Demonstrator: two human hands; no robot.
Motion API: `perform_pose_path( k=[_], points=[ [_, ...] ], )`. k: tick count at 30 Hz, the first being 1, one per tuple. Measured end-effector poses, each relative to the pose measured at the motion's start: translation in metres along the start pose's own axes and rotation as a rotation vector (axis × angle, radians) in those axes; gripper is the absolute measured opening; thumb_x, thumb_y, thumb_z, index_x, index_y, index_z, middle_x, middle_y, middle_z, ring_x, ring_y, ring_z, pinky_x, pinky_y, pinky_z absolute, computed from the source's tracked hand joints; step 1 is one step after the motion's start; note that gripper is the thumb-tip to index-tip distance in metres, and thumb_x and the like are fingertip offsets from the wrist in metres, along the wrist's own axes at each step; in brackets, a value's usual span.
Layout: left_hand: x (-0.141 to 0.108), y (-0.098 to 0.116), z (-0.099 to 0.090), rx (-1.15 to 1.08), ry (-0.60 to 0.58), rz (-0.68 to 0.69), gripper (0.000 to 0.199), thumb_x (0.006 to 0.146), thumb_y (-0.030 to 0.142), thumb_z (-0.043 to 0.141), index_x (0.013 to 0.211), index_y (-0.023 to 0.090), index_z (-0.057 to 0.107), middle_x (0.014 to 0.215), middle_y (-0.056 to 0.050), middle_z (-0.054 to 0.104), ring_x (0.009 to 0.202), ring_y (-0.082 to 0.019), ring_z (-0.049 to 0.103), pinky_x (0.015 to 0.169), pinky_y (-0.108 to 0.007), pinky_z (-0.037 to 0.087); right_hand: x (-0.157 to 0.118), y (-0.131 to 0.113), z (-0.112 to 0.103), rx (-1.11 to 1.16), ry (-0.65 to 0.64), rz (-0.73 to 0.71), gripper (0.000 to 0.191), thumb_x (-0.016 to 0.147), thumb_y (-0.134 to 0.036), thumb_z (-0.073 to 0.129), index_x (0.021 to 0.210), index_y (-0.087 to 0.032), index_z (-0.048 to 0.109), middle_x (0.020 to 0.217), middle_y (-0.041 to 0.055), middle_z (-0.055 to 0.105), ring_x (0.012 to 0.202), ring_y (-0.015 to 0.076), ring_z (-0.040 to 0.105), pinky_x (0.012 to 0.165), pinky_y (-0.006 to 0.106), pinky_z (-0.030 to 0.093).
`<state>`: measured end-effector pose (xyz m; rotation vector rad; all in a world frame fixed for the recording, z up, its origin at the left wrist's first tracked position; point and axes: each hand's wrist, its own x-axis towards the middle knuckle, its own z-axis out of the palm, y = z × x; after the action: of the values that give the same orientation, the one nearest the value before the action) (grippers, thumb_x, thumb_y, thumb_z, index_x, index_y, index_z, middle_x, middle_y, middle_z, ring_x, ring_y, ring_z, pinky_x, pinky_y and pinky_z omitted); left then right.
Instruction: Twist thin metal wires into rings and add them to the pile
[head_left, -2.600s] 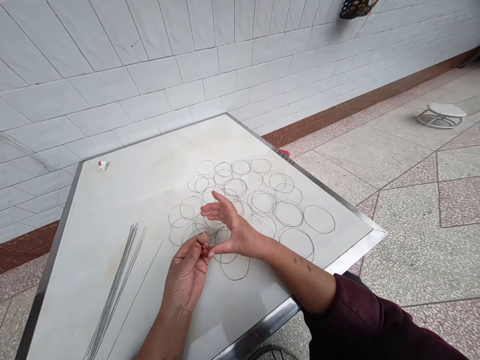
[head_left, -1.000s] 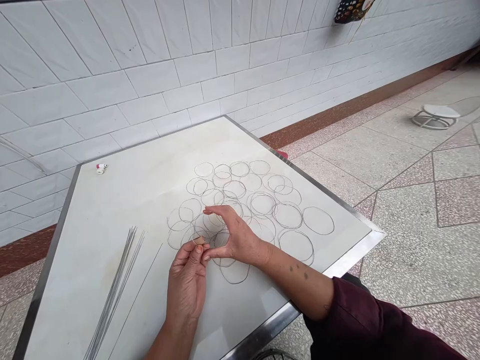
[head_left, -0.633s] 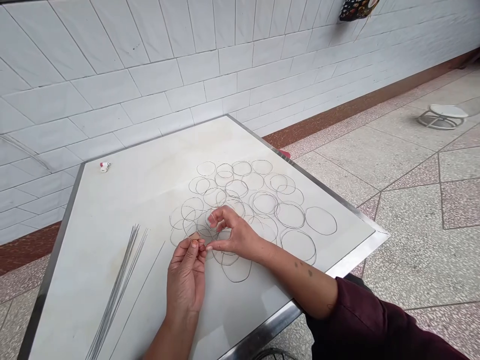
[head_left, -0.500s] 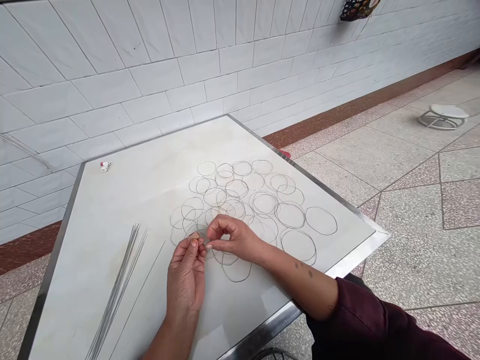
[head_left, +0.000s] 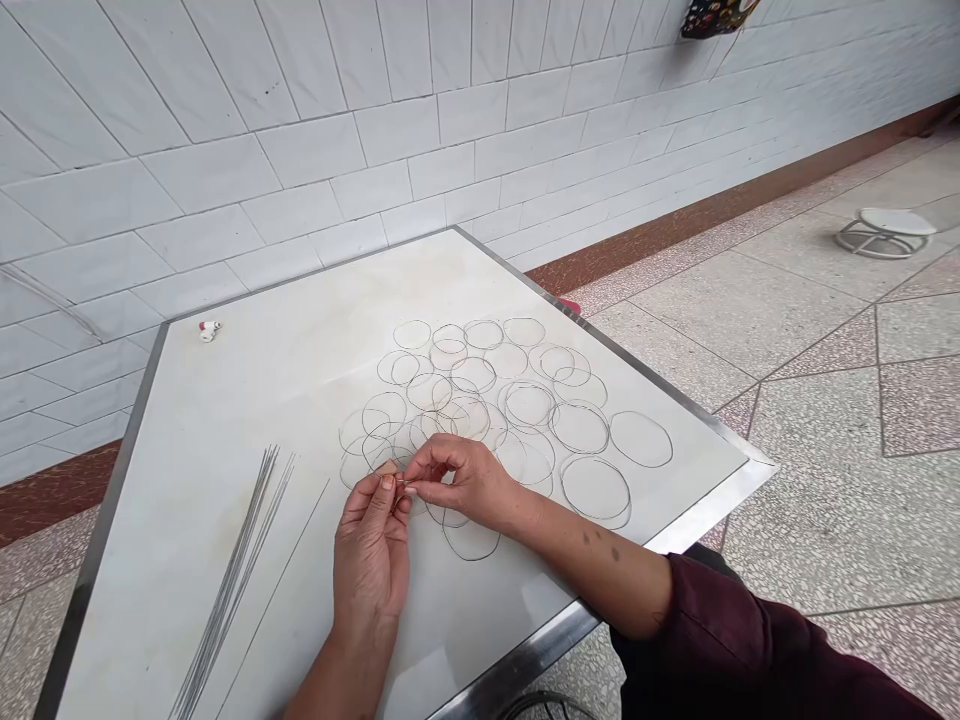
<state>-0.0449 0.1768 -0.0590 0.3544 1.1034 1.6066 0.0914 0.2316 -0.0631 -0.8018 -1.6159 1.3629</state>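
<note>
Near the table's front middle, my left hand is closed, thumb against fingers, on a thin wire ring whose loop seems to rise beyond the fingertips. My right hand comes in from the right and pinches at the same spot, thumb and forefinger on the wire's end by the left fingertips. Many dark wire rings lie overlapping on the white table behind and right of my hands. To the left lies a bundle of straight wires, with one single wire apart from it.
The white table has a metal edge and its far side meets a tiled wall. A small red and white object sits at the far left corner. A round white stool stands on the floor at right.
My right thumb and forefinger have moved left and closed in on the wire at the left fingertips. My left hand has barely moved.
</note>
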Motion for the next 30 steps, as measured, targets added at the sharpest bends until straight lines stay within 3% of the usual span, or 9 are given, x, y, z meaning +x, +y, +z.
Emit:
perform_pose_path(
  k=[9, 12, 16, 23, 30],
  points=[
    [-0.001, -0.002, 0.001, 0.004, -0.008, -0.019, 0.022, 0.063, 0.025, 0.09, 0.079, 0.019, 0.077, 0.083, -0.003, 0.073, 0.078, -0.012, 0.065, 0.069, -0.021, 0.053, -0.003, -0.003, 0.003, -0.041, 0.028, 0.085, 0.006, 0.077, -0.021, 0.071, 0.078, -0.02, 0.065, 0.077, -0.0002, 0.065, 0.067, 0.0122, 0.059, 0.062, 0.026, 0.048],
    [-0.002, -0.002, 0.001, 0.005, -0.055, -0.042, 0.02, 0.065, 0.026, 0.089, 0.08, 0.019, 0.077, 0.086, -0.003, 0.073, 0.081, -0.013, 0.065, 0.071, -0.022, 0.053, -0.003, -0.005, 0.002, 0.072, 0.004, 0.178, 0.008, 0.077, -0.023, 0.07, 0.078, -0.02, 0.063, 0.073, -0.001, 0.065, 0.064, 0.0123, 0.059, 0.058, 0.025, 0.046],
    [-0.002, -0.003, -0.002, 0.036, -0.117, -0.071, 0.031, 0.068, 0.029, 0.088, 0.096, 0.02, 0.079, 0.095, -0.005, 0.074, 0.084, -0.012, 0.064, 0.072, -0.022, 0.052, -0.002, -0.004, 0.001, 0.312, -0.017, 0.255, 0.015, 0.078, -0.028, 0.072, 0.081, -0.019, 0.06, 0.072, -0.0012, 0.067, 0.062, 0.012, 0.061, 0.058, 0.025, 0.046],
    [-0.001, -0.006, -0.004, 0.068, -0.142, -0.012, 0.015, 0.069, 0.029, 0.087, 0.077, 0.021, 0.076, 0.086, -0.003, 0.073, 0.083, -0.013, 0.064, 0.075, -0.025, 0.05, -0.002, 0.003, 0.002, 0.439, -0.093, 0.301, 0.023, 0.076, -0.034, 0.076, 0.082, -0.018, 0.061, 0.074, -0.0007, 0.066, 0.068, 0.0132, 0.064, 0.069, 0.028, 0.05],
    [-0.004, -0.003, -0.002, 0.125, -0.197, 0.104, 0.015, 0.069, 0.028, 0.086, 0.08, 0.024, 0.076, 0.085, -0.001, 0.071, 0.082, -0.014, 0.062, 0.076, -0.028, 0.05, -0.002, 0.006, 0.003, 0.465, -0.103, 0.347, 0.029, 0.074, -0.041, 0.08, 0.082, -0.018, 0.062, 0.07, -0.0028, 0.06, 0.066, 0.0115, 0.057, 0.068, 0.027, 0.046]
  ],
)
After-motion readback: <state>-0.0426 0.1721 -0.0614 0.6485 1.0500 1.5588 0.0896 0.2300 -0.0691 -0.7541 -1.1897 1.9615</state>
